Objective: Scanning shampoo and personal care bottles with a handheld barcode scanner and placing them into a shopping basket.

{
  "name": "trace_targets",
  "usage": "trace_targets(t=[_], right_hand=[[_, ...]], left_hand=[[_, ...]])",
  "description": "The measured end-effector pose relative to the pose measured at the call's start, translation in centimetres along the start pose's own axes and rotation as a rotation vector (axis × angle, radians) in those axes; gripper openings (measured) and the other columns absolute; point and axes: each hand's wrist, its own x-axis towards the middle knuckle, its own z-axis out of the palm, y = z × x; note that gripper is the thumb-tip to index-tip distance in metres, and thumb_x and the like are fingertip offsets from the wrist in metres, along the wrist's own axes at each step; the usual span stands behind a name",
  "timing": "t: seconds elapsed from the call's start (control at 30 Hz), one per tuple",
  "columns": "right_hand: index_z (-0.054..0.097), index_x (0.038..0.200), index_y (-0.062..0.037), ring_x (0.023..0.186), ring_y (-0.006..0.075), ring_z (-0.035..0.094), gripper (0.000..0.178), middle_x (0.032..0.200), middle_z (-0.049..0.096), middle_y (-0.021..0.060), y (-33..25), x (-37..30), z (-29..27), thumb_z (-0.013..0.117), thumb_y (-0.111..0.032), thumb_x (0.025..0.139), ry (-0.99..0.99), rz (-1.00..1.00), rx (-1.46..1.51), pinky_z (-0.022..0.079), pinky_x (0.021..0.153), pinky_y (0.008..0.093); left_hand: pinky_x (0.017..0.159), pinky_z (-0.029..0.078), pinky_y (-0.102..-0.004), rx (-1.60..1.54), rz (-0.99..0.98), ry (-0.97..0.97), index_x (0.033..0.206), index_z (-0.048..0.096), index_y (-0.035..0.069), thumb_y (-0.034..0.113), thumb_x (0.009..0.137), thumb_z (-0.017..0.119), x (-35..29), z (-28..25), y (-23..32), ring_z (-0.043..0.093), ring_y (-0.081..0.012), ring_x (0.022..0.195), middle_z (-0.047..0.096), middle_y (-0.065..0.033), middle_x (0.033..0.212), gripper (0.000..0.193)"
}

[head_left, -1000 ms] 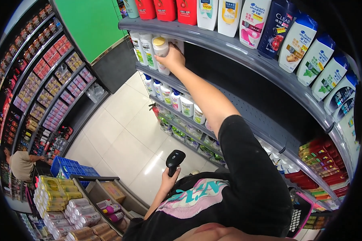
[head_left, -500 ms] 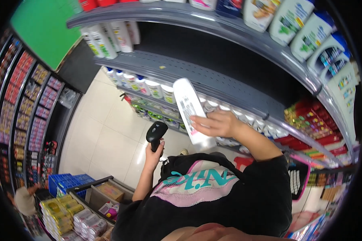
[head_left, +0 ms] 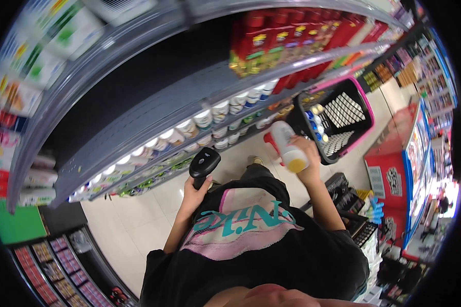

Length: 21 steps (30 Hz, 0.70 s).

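My left hand [head_left: 191, 198] is wrapped round the handle of a black handheld barcode scanner [head_left: 205, 161], its head raised toward the shelves. On the right, my right hand [head_left: 309, 159] grips a white plastic bottle [head_left: 283, 135] from its right side. The bottle is tilted and a bit blurred, with a yellow end toward me. Just beyond that hand, a black shopping basket [head_left: 361, 128] with a pink rim holds several bottles [head_left: 316, 123] with white and blue tops.
A grey shelf [head_left: 138, 110] curves across the front, with red-capped bottles [head_left: 261, 43] at its right part. White-capped bottles [head_left: 187, 129] line the shelf below. Black boxes [head_left: 343, 192] and a red display unit [head_left: 389, 169] stand at right. Pale floor tiles [head_left: 123, 217] lie at left.
My view has swung to the right, bringing the basket into full sight. My right hand has carried the white bottle away from the shelf toward the basket. The scanner stays in my left hand.
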Motion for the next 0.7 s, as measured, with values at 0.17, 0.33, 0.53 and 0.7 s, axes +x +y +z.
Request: trace_targets(t=[0.17,0.33,0.53,0.7], right_hand=[[0.062,0.108,-0.0018,0.103,0.0339,0.060,0.047,0.109,0.064,0.0157,11.8,-0.9,-7.6,0.082,-0.004,0.066,0.400,0.312,-0.367,0.048,0.090,0.0420],[0.061,0.111,-0.0033,0.104,0.0330,0.059,0.045,0.108,0.061,0.0143,27.2,-2.7,-10.5,0.081,-0.015,0.072,0.502,0.675,-0.420,0.048,0.090,0.0420],[0.058,0.125,-0.0028,0.113,0.0396,0.056,0.071,0.122,0.053,0.0219,46.8,-9.7,-6.3,0.083,-0.030,0.065,0.413,1.048,-0.391,0.046,0.099,0.0437],[0.061,0.122,-0.0042,0.112,0.0401,0.057,0.069,0.119,0.056,0.0236,52.9,-12.6,-2.3,0.084,-0.031,0.063,0.347,1.286,-0.358,0.046,0.099,0.0452]], left_hand=[[0.054,0.038,-0.0226,-0.015,-0.019,-0.035,0.103,0.064,0.002,0.017,0.093,0.070,4.1,6.3,1.0,0.050,-0.0043,0.062,0.058,0.0032,0.073,0.019],[0.053,0.035,-0.0220,0.025,-0.070,-0.022,0.112,0.060,0.004,0.016,0.096,0.065,6.6,12.6,2.0,0.045,-0.0041,0.057,0.051,0.0037,0.069,0.021],[0.053,0.036,-0.0220,0.103,-0.120,0.030,0.112,0.060,0.004,0.017,0.096,0.066,7.9,18.9,3.0,0.046,-0.0042,0.059,0.053,0.0030,0.072,0.021],[0.052,0.036,-0.0222,0.177,-0.250,0.076,0.114,0.062,0.005,0.018,0.095,0.067,7.5,22.0,4.4,0.047,-0.0048,0.058,0.053,0.0030,0.069,0.024]])
